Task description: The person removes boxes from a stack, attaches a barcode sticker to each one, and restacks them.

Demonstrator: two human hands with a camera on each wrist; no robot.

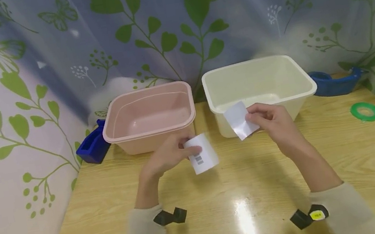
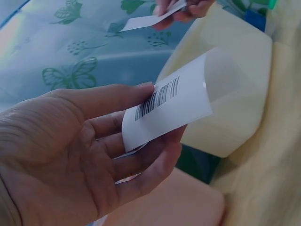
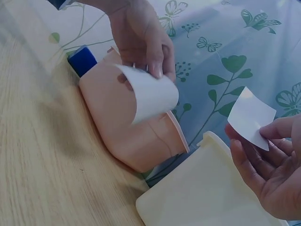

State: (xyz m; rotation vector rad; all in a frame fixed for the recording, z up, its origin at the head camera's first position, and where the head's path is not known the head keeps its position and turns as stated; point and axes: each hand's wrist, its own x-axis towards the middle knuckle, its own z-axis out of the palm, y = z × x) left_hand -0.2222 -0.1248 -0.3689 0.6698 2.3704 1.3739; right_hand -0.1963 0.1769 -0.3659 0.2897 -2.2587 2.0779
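Note:
Between thumb and fingers, my left hand point(image 1: 165, 155) pinches a curved white barcode label point(image 1: 207, 153) in front of the pink bin point(image 1: 153, 136). The left wrist view shows my thumb at the edge of the printed bars, with the fingers behind the label. My right hand point(image 1: 278, 122) pinches a small white piece of paper point(image 1: 235, 116) by its edge, over the front rim of the cream bin point(image 1: 302, 89). That piece looks blank on its visible side and bends slightly in the right wrist view. The two hands are apart.
At the back left, beside the pink bin, lies a dark blue holder point(image 1: 93, 149). A blue tape dispenser point(image 1: 336, 83) stands right of the cream bin, with a green tape roll point(image 1: 365, 111) in front of it. Leaf-patterned curtain point(image 1: 164, 21) hangs behind the wooden table point(image 1: 226, 218).

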